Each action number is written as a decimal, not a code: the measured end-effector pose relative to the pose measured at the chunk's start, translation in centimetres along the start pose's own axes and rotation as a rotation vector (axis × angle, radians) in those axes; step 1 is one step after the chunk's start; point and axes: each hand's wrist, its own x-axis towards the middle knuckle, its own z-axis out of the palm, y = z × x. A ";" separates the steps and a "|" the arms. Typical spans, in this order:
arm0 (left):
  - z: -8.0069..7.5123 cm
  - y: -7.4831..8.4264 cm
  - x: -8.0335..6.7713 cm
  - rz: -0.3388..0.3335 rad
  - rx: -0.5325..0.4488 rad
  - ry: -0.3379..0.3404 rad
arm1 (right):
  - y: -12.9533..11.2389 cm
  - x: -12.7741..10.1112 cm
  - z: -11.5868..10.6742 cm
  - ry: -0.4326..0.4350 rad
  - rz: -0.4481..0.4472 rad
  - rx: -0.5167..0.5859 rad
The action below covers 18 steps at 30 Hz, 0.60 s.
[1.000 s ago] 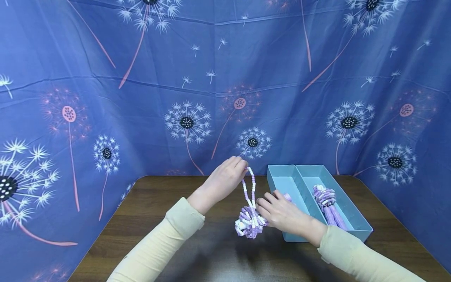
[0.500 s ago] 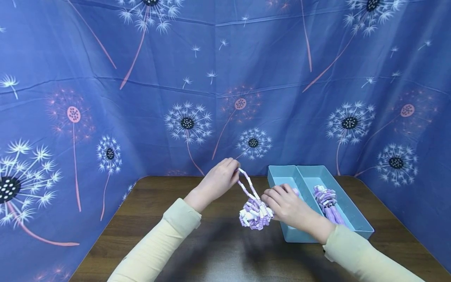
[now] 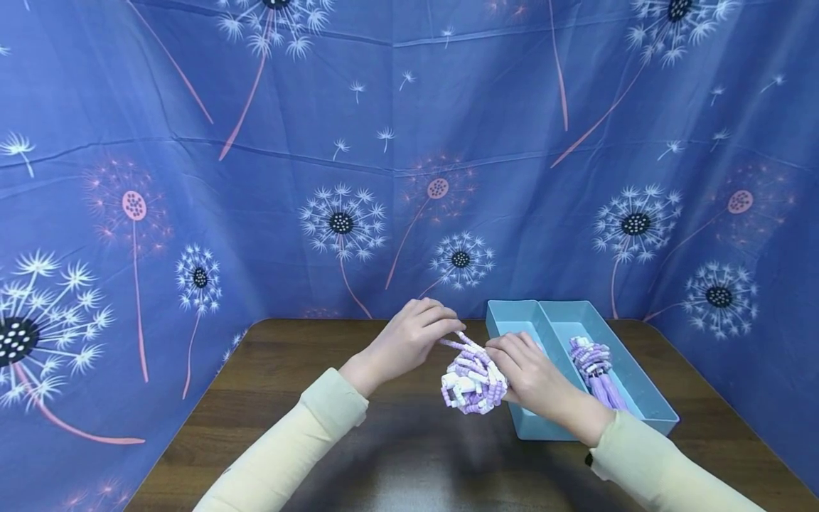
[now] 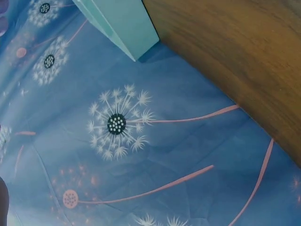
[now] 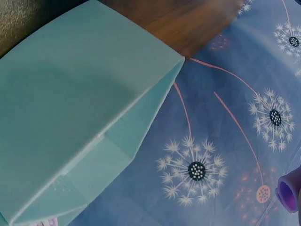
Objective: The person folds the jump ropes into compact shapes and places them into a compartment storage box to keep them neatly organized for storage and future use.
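A beaded jump rope [image 3: 473, 380] in purple and white is bunched into a coil above the table, in the head view. My right hand [image 3: 527, 373] grips it from the right side, covering part of the bundle. At the coil's upper left, my left hand [image 3: 409, 341] pinches a short loop of beads between thumb and fingers. A hollow purple handle end [image 5: 288, 190] shows at the right edge of the right wrist view. Both wrist views leave the hands' work almost wholly out of frame.
A two-compartment light-blue box [image 3: 652, 419] stands behind and right of my right hand. Its right compartment holds another coiled beaded rope [image 3: 591, 359] with purple handles. The brown wooden table [image 3: 281, 398] ends at a blue dandelion-print cloth [image 3: 409, 156].
The beaded loop, long and upright before, has drawn down close to the coil. My left hand lowers it rightward. The coil and right hand have shifted slightly up and to the right.
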 end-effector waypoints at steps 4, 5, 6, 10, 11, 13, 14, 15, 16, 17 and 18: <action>0.0 0.4 -0.2 0.040 -0.037 0.018 | 0.0 0.2 -0.2 0.016 0.038 0.017; 0.0 0.6 -0.3 0.040 -0.047 0.017 | 0.0 0.3 -0.2 0.020 0.048 0.019; 0.0 0.7 -0.3 0.040 -0.054 0.015 | 0.0 0.3 -0.2 0.021 0.060 0.022; 0.1 1.1 -0.7 0.045 -0.054 0.009 | 0.0 0.4 -0.4 0.011 0.103 0.014; 0.2 1.2 -0.7 0.045 -0.054 0.006 | 0.1 0.4 -0.4 0.006 0.112 0.010; 0.2 1.4 -0.9 0.038 -0.056 0.000 | 0.2 0.4 -0.5 -0.004 0.128 0.001; 0.2 1.5 -0.9 0.032 -0.060 -0.005 | 0.2 0.3 -0.5 -0.008 0.134 -0.001; 0.2 1.5 -0.9 0.026 -0.066 -0.011 | 0.3 0.3 -0.6 -0.010 0.135 -0.002; 0.2 1.6 -1.0 0.021 -0.072 -0.015 | 0.4 0.2 -0.6 -0.012 0.134 -0.003; 0.1 1.7 -1.0 0.016 -0.075 -0.020 | 0.4 0.2 -0.6 -0.015 0.130 -0.003; 0.1 1.8 -1.0 0.011 -0.076 -0.026 | 0.5 0.1 -0.6 -0.018 0.125 -0.002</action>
